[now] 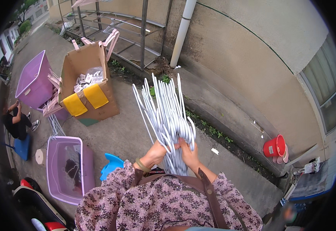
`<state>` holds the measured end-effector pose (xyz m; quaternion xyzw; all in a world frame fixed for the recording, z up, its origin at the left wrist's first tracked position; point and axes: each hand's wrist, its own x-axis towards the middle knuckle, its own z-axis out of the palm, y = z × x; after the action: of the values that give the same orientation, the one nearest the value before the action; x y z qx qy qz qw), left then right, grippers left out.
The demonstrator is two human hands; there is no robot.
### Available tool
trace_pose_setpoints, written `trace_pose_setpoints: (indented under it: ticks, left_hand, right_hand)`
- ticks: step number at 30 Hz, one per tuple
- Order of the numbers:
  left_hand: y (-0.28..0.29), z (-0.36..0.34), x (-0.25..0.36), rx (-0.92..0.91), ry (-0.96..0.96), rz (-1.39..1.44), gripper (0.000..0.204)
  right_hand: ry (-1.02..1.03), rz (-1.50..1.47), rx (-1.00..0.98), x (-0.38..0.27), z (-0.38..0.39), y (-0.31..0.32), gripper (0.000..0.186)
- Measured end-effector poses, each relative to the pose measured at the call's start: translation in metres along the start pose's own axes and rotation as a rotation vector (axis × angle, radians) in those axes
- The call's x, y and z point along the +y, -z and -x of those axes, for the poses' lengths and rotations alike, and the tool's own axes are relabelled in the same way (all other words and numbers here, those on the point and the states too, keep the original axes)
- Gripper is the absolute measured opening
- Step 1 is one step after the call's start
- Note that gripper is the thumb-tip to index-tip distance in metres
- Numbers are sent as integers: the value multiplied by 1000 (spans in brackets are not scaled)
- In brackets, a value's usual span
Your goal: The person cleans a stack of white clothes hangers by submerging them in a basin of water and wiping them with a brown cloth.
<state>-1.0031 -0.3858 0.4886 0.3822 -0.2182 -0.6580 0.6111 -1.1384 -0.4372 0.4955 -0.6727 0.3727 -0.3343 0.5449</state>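
Note:
A thick bundle of white hangers (164, 115) is upright in front of my chest, its long thin arms fanned out at the top and its curved parts gathered near my hands. My left hand (155, 154) closes round the left side of the bundle, a bracelet at its wrist. My right hand (189, 154) grips the right side, with the thumb over the hangers. Both hands are close together at about the same height. The lower ends of the bundle reach down to my patterned sleeves and apron, which partly hide them.
A cardboard box (112, 102) with yellow cloths and small packets stands ahead left. Purple bins (88, 169) (31, 79) sit left, one holding a dark hanger. A seated person (18, 122) is far left. Red bucket (270, 148), metal rack (144, 34) and drainpipe (182, 34) line the wall.

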Motion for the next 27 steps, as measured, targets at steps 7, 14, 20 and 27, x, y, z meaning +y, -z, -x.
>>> trace_pose_setpoints:
  ticks: [7,14,20,27]
  left_hand:
    - [32,-138,71,15,-99,-79,47]
    - [79,-283,147,79,-159,-99,47]
    - [145,-352,208,254,-266,-4,46]
    - [266,-425,295,353,-268,11,43]
  right_hand:
    - [29,-114,-43,22,-159,2,32]
    - [112,-80,-113,27,-341,-5,36]
    - [140,-55,-302,30,-470,-58,38]
    - [168,-130,-364,39,-608,-166,34]
